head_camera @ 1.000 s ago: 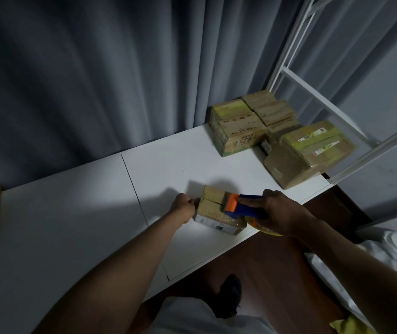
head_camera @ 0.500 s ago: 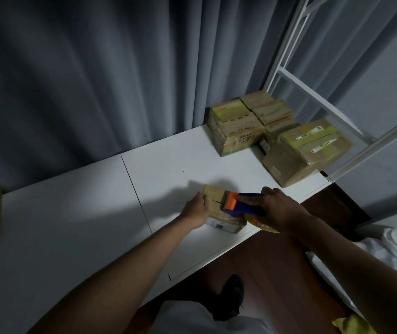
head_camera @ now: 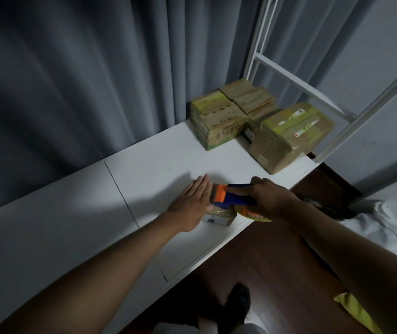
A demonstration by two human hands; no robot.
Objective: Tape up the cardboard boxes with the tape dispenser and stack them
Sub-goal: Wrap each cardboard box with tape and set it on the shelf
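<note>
A small cardboard box (head_camera: pixel 221 216) lies near the front edge of the white table (head_camera: pixel 77 213). My left hand (head_camera: pixel 192 201) lies flat with straight fingers on the box's top left side and hides much of it. My right hand (head_camera: pixel 267 198) grips a blue and orange tape dispenser (head_camera: pixel 231 197), whose orange head rests on the box top. The yellowish tape roll (head_camera: pixel 253 214) hangs below my right hand. Several taped cardboard boxes (head_camera: pixel 219 121) stand together at the table's far right corner, the nearest being a larger box (head_camera: pixel 286 138).
Grey curtains hang behind the table. A white metal frame (head_camera: pixel 296 78) rises at the right behind the boxes. A seam (head_camera: pixel 120 191) splits the tabletop. Dark wooden floor lies below the table edge, with white cloth (head_camera: pixel 390 227) at the right.
My left hand has gone from holding the box's left side to lying flat on its top with fingers straight. The dispenser has stayed on the box top.
</note>
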